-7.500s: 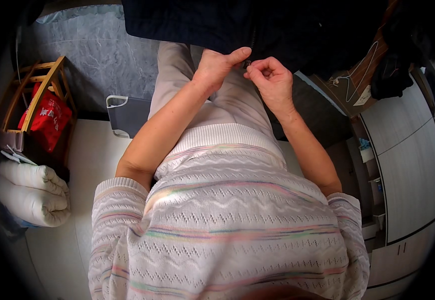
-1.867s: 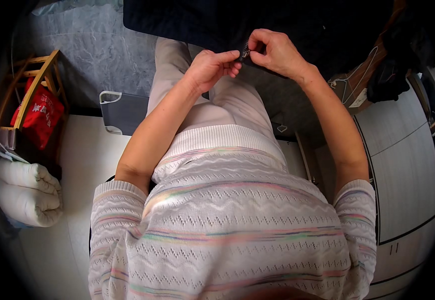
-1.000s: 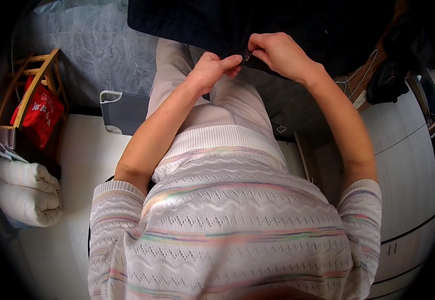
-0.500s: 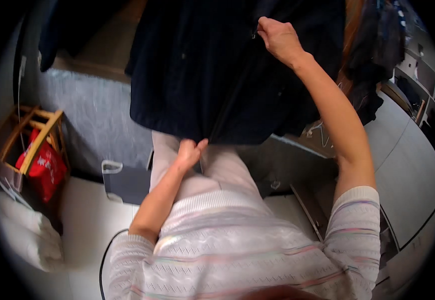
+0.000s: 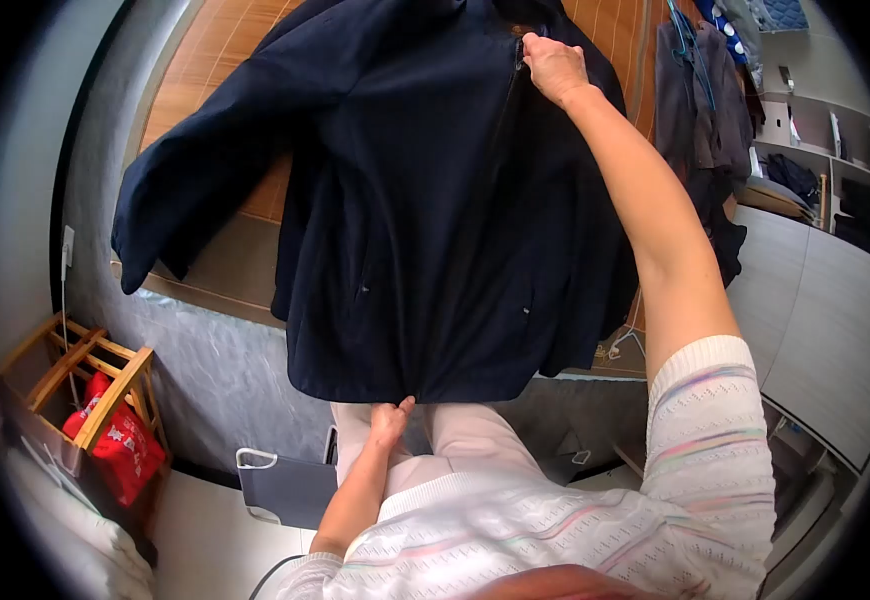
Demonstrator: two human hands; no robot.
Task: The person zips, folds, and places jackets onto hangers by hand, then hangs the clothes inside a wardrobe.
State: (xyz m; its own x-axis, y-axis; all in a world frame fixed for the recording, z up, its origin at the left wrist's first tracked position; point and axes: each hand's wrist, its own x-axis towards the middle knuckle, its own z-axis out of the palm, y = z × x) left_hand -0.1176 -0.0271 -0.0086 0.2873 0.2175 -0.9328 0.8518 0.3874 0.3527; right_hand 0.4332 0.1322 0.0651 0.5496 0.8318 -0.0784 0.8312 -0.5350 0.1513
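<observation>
A dark navy jacket (image 5: 405,220) lies spread on a wooden-patterned surface, its front zipper closed up to near the collar. My right hand (image 5: 555,70) pinches the zipper pull at the top of the front, close to the collar. At the bottom hem, my left hand (image 5: 392,420) holds the jacket's edge at the lower end of the zipper line. One sleeve stretches out to the left, and two small pocket zipper pulls show on the lower front.
A wooden stool (image 5: 115,400) with a red bag (image 5: 127,450) stands at the left. A grey folding seat (image 5: 285,488) is below the surface edge. Dark clothes (image 5: 710,100) hang at the right, near a white hanger (image 5: 627,343) and pale cabinets (image 5: 805,320).
My right hand has moved from the hem up to the collar, closing the zipper. My left hand has stayed at the hem. The view has tilted up, showing the whole jacket.
</observation>
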